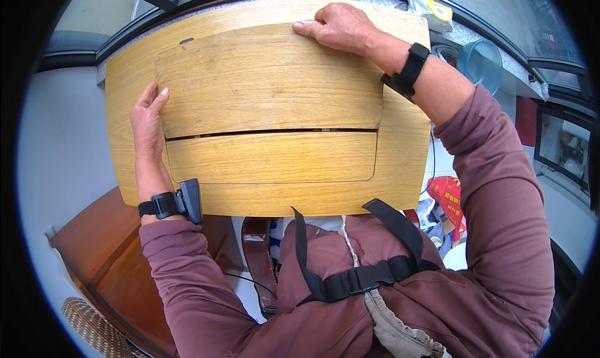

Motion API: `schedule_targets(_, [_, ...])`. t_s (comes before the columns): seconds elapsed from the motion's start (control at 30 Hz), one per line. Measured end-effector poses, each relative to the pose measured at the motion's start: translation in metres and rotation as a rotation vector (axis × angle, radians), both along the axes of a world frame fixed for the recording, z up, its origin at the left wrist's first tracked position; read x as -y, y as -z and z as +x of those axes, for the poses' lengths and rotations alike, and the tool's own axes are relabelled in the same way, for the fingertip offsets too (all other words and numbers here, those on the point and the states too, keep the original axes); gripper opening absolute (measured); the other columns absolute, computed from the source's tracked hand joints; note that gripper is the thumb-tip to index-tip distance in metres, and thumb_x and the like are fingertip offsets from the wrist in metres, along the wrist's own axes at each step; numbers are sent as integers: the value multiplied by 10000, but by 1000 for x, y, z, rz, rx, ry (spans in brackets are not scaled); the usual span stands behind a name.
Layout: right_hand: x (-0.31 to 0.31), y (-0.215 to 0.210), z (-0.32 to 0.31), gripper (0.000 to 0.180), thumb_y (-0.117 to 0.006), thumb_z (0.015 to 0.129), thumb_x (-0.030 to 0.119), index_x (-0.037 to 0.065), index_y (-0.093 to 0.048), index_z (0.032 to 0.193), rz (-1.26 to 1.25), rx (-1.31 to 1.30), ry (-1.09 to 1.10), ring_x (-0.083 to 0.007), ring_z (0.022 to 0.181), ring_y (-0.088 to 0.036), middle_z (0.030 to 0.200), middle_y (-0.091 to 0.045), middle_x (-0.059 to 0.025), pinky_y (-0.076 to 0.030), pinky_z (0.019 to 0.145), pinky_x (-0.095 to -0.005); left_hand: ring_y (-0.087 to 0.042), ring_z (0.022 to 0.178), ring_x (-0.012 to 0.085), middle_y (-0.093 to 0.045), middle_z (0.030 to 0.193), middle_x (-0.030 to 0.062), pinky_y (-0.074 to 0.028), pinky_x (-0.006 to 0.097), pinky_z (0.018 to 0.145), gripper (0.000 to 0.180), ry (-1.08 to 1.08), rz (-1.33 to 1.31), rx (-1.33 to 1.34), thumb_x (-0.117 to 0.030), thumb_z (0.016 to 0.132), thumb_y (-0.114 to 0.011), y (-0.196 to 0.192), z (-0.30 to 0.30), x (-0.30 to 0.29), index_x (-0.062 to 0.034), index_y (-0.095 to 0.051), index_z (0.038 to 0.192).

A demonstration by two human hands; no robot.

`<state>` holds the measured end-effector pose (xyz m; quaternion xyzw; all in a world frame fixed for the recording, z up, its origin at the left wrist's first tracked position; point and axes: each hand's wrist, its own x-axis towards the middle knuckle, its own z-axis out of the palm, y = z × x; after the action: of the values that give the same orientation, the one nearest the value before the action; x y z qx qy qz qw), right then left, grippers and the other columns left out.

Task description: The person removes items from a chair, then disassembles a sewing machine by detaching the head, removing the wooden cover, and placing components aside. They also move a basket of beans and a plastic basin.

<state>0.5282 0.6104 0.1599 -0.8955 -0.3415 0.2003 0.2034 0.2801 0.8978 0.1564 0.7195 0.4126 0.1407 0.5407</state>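
Observation:
A large light-wood panel with rounded corners lies over the yellowish wooden tabletop. Along its near side runs a dark gap, and beyond that gap towards me is a narrower wooden flap set into the top. My left hand is closed at the panel's left edge, thumb and fingers against it. At the far edge, towards the right, my right hand is closed with its thumb on the panel; its other fingertips are partly hidden. A small dark slot shows near the panel's far left corner.
Windows and a stone sill border the far side. A blue translucent bucket and a white-and-yellow packet stand at far right. A brown wooden cabinet is at lower left; red bags lie below the table's right side.

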Motion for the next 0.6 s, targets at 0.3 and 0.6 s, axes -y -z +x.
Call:
schedule_targets(0.3, [1, 9, -3, 518, -515, 908, 520, 47, -724, 885, 73, 84, -48, -264, 697, -648, 761, -683, -155, -510, 682, -378, -482, 1258, 240, -510, 1362, 203, -360, 301, 1013, 602, 15, 26, -34, -212, 860, -693, 6, -7, -8, 76, -474, 1341])
schedule_targets(0.6, [-2, -7, -17, 501, -488, 929, 457, 24, -716, 822, -8, 82, -68, -347, 781, -654, 811, -686, -190, -502, 772, -442, -428, 1316, 300, -435, 1400, 275, -326, 342, 1085, 643, -2, -10, 44, -161, 843, -703, 3, -6, 2, 117, -424, 1352])
